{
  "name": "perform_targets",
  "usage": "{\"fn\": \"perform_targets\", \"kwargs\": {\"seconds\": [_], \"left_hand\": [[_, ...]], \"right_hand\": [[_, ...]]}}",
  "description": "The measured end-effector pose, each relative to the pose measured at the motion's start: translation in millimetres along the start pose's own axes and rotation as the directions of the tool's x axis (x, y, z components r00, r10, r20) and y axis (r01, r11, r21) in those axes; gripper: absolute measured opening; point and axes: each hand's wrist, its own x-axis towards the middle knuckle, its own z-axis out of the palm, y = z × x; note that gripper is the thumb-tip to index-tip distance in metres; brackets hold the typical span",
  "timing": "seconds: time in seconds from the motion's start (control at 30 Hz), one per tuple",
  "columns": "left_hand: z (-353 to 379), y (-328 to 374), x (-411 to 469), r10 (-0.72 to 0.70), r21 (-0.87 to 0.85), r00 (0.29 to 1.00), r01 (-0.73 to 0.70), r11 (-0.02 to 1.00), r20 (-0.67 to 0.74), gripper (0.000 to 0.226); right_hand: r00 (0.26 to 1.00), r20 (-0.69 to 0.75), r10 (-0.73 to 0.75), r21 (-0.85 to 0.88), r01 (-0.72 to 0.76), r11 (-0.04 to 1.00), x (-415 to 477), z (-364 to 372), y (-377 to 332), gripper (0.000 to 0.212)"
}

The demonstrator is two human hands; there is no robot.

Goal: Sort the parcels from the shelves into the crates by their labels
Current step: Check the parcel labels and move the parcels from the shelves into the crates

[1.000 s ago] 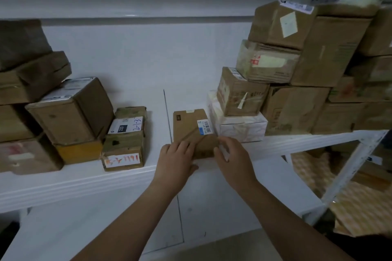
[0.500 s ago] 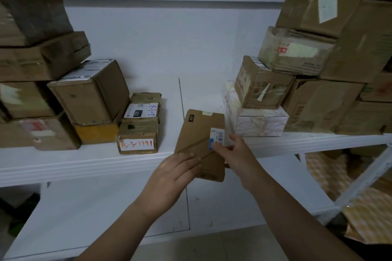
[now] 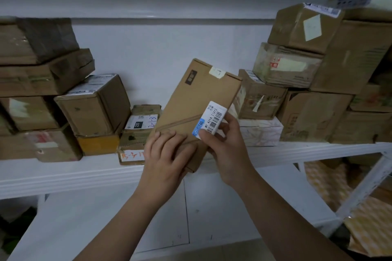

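Observation:
A flat brown cardboard parcel (image 3: 195, 99) is held up off the white shelf (image 3: 63, 174), tilted with its top face toward me. A white barcode label (image 3: 214, 119) with a blue strip sits near its right edge. My left hand (image 3: 165, 154) holds the parcel's lower left end, fingers lying across the top face. My right hand (image 3: 224, 144) grips the lower right edge, thumb pressing on the label. No crate is in view.
Stacked cardboard boxes (image 3: 42, 95) fill the shelf's left side, and a small labelled box (image 3: 137, 133) sits just behind my left hand. A taller pile of boxes (image 3: 318, 82) stands on the right, with a white box (image 3: 258, 131) at its base. A lower shelf (image 3: 106, 229) lies underneath.
The parcel was lying flat on the shelf; both hands have lifted it toward me and tilted it up so its label faces the camera.

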Motion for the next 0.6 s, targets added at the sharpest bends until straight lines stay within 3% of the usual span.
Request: {"fn": "perform_targets", "kwargs": {"seconds": [0.07, 0.13, 0.2, 0.27, 0.4, 0.5, 0.6], "left_hand": [[-7, -11, 10, 0.018, -0.046, 0.999, -0.020, 0.999, -0.045, 0.034], [-17, -22, 18, 0.002, -0.056, 0.997, -0.006, 0.998, -0.071, 0.032], [-26, -30, 23, -0.009, -0.019, 0.995, 0.007, 1.000, -0.102, 0.026], [-33, -36, 31, -0.087, -0.006, 0.988, 0.087, 0.996, -0.125, 0.027], [-37, -40, 43, -0.279, -0.074, 0.958, 0.274, 0.959, -0.071, 0.066], [-41, -45, 45, -0.266, -0.147, 0.963, 0.259, 0.955, -0.036, 0.064], [-44, -47, 46, -0.241, -0.226, 0.968, 0.222, 0.949, -0.063, 0.047]], "right_hand": [[1.000, -0.020, 0.005, 0.124, -0.003, 0.992, 8, 2, -17, 0.034], [0.996, -0.092, -0.016, 0.203, 0.035, 0.979, 20, -4, -41, 0.035], [0.983, -0.165, -0.083, 0.157, 0.109, 0.981, 27, -14, -61, 0.047], [0.975, -0.146, -0.169, 0.087, 0.183, 0.979, 27, -19, -68, 0.044], [0.967, -0.121, -0.223, 0.076, 0.233, 0.970, 20, -21, -61, 0.027], [0.966, -0.117, -0.228, 0.092, 0.240, 0.967, 15, -23, -56, 0.028], [0.965, -0.121, -0.235, 0.060, 0.243, 0.968, 13, -24, -53, 0.022]]}}
